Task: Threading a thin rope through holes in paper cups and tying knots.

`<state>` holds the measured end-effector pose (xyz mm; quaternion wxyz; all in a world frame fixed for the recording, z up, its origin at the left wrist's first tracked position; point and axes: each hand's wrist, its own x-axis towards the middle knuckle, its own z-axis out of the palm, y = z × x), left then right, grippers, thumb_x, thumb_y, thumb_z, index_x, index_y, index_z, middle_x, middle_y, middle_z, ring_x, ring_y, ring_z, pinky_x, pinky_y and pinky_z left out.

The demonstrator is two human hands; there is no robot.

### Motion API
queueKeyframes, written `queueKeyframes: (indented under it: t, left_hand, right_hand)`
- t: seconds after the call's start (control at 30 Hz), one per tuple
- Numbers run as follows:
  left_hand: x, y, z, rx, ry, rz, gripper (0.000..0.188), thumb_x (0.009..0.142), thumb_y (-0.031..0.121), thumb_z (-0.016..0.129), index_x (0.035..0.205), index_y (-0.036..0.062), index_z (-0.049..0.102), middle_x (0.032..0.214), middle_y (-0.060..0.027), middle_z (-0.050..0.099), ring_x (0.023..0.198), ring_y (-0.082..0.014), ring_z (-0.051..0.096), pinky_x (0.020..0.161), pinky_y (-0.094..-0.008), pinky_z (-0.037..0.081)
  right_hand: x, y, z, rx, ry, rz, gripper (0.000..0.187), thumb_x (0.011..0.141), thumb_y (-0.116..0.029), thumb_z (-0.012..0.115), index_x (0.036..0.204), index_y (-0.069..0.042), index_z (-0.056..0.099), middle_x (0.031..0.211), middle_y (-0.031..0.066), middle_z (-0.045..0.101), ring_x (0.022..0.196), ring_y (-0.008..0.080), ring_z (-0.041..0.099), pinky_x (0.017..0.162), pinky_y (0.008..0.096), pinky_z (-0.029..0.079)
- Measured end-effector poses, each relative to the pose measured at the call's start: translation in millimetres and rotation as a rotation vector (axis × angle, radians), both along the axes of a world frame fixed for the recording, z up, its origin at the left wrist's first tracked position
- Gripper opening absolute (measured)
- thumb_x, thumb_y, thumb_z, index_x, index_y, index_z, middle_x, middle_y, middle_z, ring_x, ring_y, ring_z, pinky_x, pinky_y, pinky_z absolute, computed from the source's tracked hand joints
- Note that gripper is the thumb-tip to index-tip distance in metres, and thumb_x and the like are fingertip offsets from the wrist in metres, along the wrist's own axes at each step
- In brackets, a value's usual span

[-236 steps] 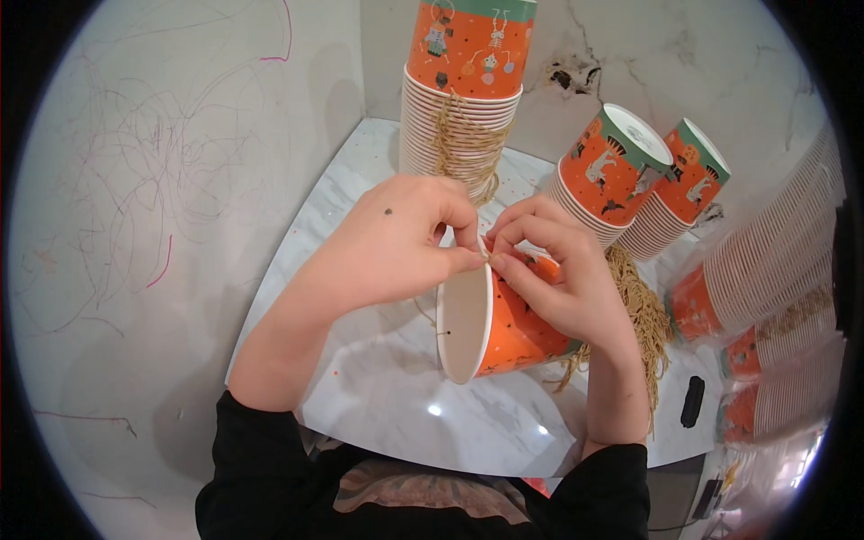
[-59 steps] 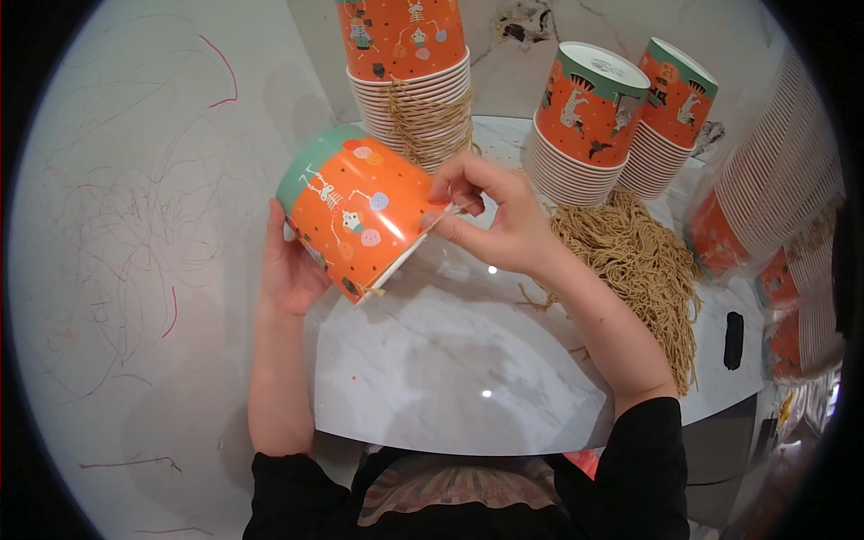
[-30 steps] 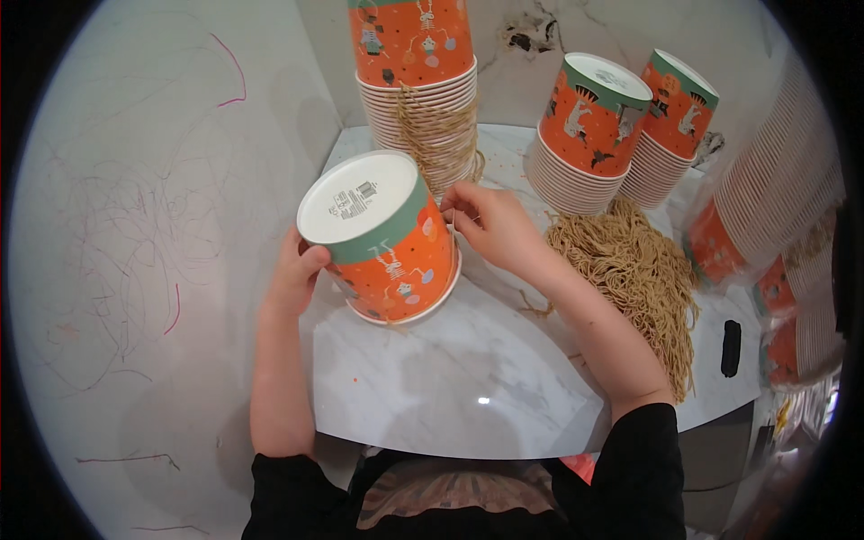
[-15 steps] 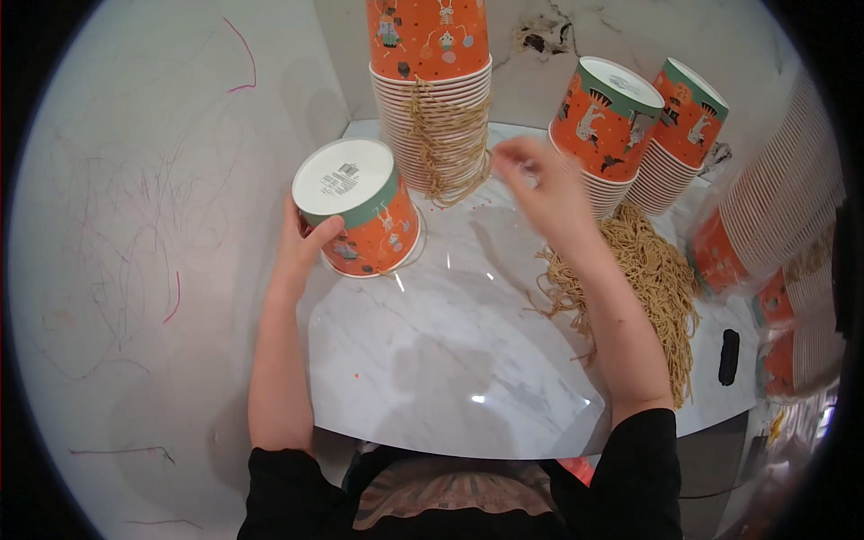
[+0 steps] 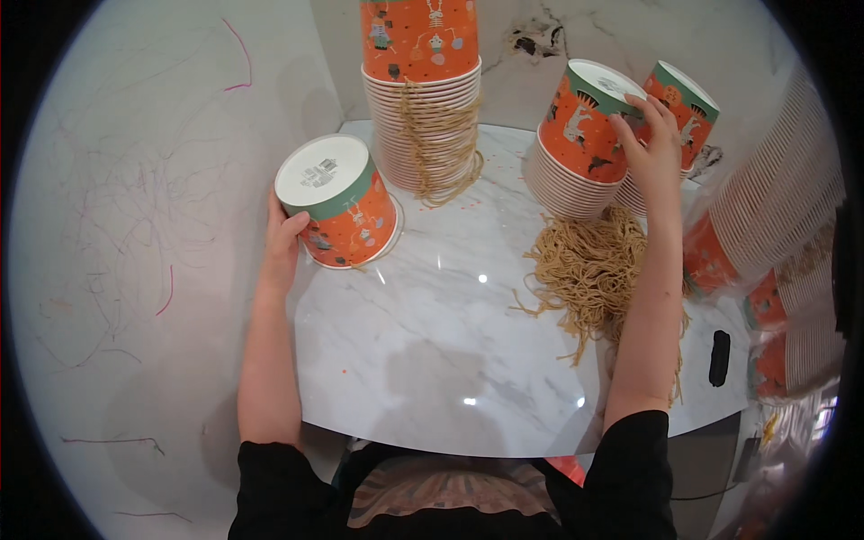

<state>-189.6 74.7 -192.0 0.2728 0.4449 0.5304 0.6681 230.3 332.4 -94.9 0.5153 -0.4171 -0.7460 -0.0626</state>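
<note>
My left hand (image 5: pixel 284 236) is closed on the side of an upside-down orange paper bucket (image 5: pixel 353 220) with a green band and white base, standing on the table at the left. A thin loop of tan cord shows by its rim. Farther right, my right hand (image 5: pixel 650 135) has its thumb and fingers on the upper side of the top bucket of a tilted stack (image 5: pixel 583 135). Below that stack lies a heap of tan cords (image 5: pixel 589 270), partly hidden by my right forearm. A tall stack of buckets (image 5: pixel 423 135) with cord loops hanging down its side stands at the back.
Another tilted bucket stack (image 5: pixel 688 108) leans behind the right one. Plastic-wrapped bucket stacks (image 5: pixel 765 207) stand at the far right. A black oblong object (image 5: pixel 719 358) lies near the right edge of the marble-patterned table (image 5: pixel 432 360). A scribbled white wall (image 5: pixel 162 270) rises at left.
My right hand has moved right, from beside the tall stack to the top bucket of the tilted stack. My left hand still holds its bucket, which appears slightly farther left.
</note>
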Motion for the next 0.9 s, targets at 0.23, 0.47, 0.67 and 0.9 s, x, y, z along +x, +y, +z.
queueKeyframes:
  t: [0.23,0.47,0.67,0.9]
  left_hand:
    - [10.5,7.8,-8.1,0.184,0.051,0.207,0.094,0.094,0.044,0.065,0.159,-0.0013,0.014,0.164,-0.0176,0.018,0.153,-0.0284,0.016,0.123,-0.0420,0.013]
    - [38.7,0.4,2.6,0.250,0.519,0.592,0.082,0.095,0.034,0.065,0.154,-0.0019,0.022,0.161,-0.0193,0.024,0.149,-0.0303,0.023,0.122,-0.0453,0.016]
    - [76.2,-3.5,8.9,0.452,0.716,0.665,0.077,0.089,0.028,0.067,0.148,-0.0023,0.029,0.153,-0.0197,0.031,0.146,-0.0340,0.027,0.120,-0.0480,0.020]
    - [100.4,-5.8,1.2,0.548,0.749,0.454,0.075,0.085,0.022,0.071,0.145,-0.0004,0.033,0.150,-0.0196,0.033,0.142,-0.0325,0.031,0.116,-0.0459,0.028]
  right_hand:
    - [-7.7,-1.6,0.7,0.065,0.100,0.068,0.025,0.087,-0.015,0.076,0.109,-0.004,0.068,0.123,0.0125,0.058,0.104,0.0253,0.063,0.089,0.0357,0.052]
    - [-9.4,-12.6,12.9,0.216,0.265,0.038,0.023,0.089,-0.017,0.075,0.108,-0.004,0.069,0.124,0.0111,0.057,0.106,0.0242,0.062,0.089,0.0355,0.053]
    - [-10.9,-35.7,37.5,0.364,0.418,0.121,0.022,0.091,-0.015,0.075,0.111,-0.007,0.069,0.124,0.0105,0.058,0.114,0.0220,0.061,0.092,0.0324,0.056]
    - [-13.8,-57.5,48.9,0.364,0.426,0.175,0.024,0.090,-0.009,0.075,0.113,-0.005,0.069,0.127,0.0093,0.058,0.116,0.0202,0.061,0.095,0.0332,0.058]
